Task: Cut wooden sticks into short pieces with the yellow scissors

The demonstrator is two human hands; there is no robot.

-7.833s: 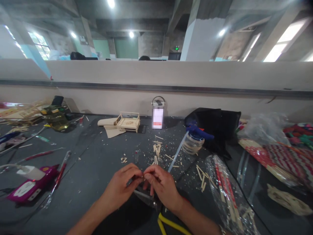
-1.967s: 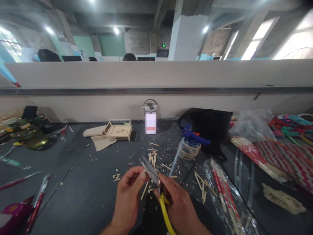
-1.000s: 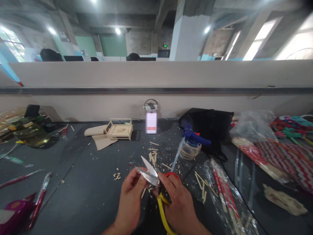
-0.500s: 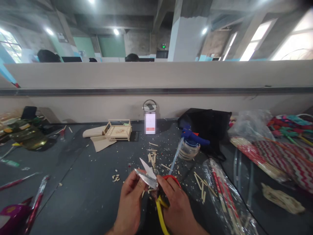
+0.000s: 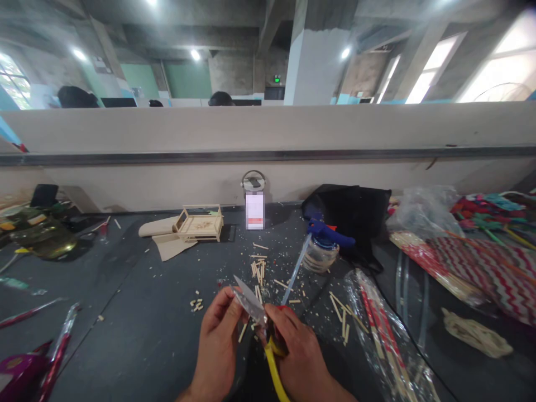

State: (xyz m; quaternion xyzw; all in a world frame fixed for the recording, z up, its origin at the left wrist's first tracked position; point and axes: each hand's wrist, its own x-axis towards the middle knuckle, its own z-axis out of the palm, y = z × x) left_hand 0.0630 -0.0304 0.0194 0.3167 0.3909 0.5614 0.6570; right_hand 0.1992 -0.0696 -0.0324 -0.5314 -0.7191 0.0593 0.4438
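My right hand (image 5: 299, 346) is closed around a pair of scissors (image 5: 252, 304) with yellow handles, their blades pointing up and to the left. Close beside the blades, my left hand (image 5: 220, 332) is pinched together; what lies between its fingertips is too small and hidden to make out. Below and beyond the hands, short wooden sticks (image 5: 258, 272) and tiny cut bits are scattered on the dark table (image 5: 146, 335). A small pile of wooden bits (image 5: 196, 304) lies left of my left hand.
A small wooden model bed (image 5: 201, 224) stands at the back left beside sandpaper-like sheets (image 5: 167, 245). A blue glue gun (image 5: 330, 233) rests on a jar (image 5: 320, 257). Plastic-wrapped sticks (image 5: 385, 329) lie to the right, and a phone (image 5: 255, 211) stands by the partition.
The scissor blades have come closer together and turned slightly. Both hands stay nearly in place, and the whole view has shifted a little.
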